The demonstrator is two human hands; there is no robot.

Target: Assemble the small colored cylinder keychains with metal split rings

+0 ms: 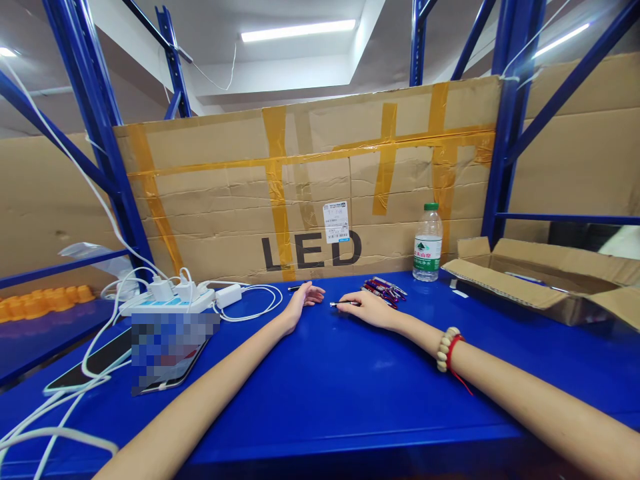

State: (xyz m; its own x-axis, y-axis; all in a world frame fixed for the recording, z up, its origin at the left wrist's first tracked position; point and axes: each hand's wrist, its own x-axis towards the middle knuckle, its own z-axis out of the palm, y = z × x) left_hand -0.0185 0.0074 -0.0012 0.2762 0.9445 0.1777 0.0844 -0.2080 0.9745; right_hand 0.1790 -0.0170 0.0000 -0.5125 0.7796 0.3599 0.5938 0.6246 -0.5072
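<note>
Looking down my two outstretched arms, I see the right hand [369, 309] closed around a slim pen [343, 304]. Its free end points toward the left hand [309, 296], with a short strip of bare surface between them. The left hand lies on the blue shelf top [350, 393] with its fingers loosely spread and nothing in it. A short dark piece [294, 288] lies just beside its far edge. A pile of pens [385, 289] sits just behind the right hand; I cannot tell whether they touch. A bead bracelet [444, 349] circles the right wrist.

For room to move, the widest bare stretch lies between the forearms and runs back to the near edge of the shelf top. To the rear, the shelf top ends at a taped cardboard sheet [225, 193] printed LED, with a water bottle [427, 243] upright just in front of it, near the pile. On the right, an open cardboard box [545, 283] closes off that side, well apart from the hand. On the left, a power strip [167, 305] with chargers, white cables [250, 308] and a phone [83, 372] crowds the corner.

Blue steel uprights [503, 133] frame the bay, and strip lights [299, 31] run overhead.
</note>
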